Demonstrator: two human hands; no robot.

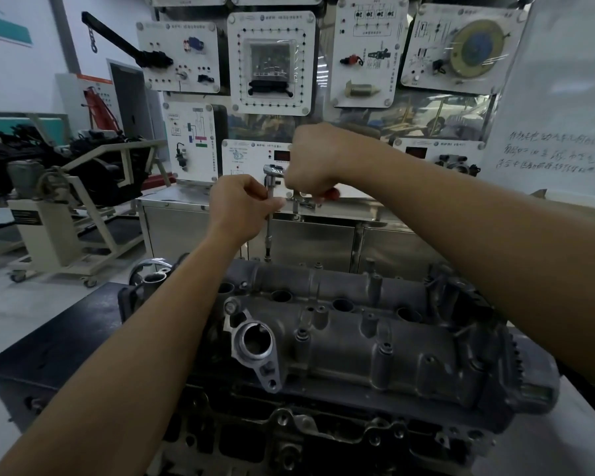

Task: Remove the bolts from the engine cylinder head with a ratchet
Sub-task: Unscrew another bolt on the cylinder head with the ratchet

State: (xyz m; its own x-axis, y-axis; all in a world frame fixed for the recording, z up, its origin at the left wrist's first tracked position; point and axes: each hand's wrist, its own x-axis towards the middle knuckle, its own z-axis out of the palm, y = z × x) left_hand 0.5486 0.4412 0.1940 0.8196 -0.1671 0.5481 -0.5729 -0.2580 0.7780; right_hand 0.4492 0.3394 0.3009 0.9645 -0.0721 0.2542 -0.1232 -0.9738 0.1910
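The grey engine cylinder head (pixel 351 338) fills the lower middle of the head view. A chrome ratchet (pixel 274 170) stands above its far edge, with a long extension bar (pixel 269 231) running straight down to a bolt (pixel 267 258) on the far rim. My left hand (pixel 239 206) pinches the upper part of the extension bar. My right hand (pixel 315 159) grips the ratchet's handle, whose red end (pixel 331 193) shows below my fist. Several more bolts stand along the head's top, such as a bolt (pixel 386 348) near the front.
A metal cabinet (pixel 316 238) with a training display board (pixel 272 63) stands right behind the engine. An engine stand on wheels (pixel 55 214) sits at the left. A whiteboard (pixel 560 108) with handwriting leans at the right.
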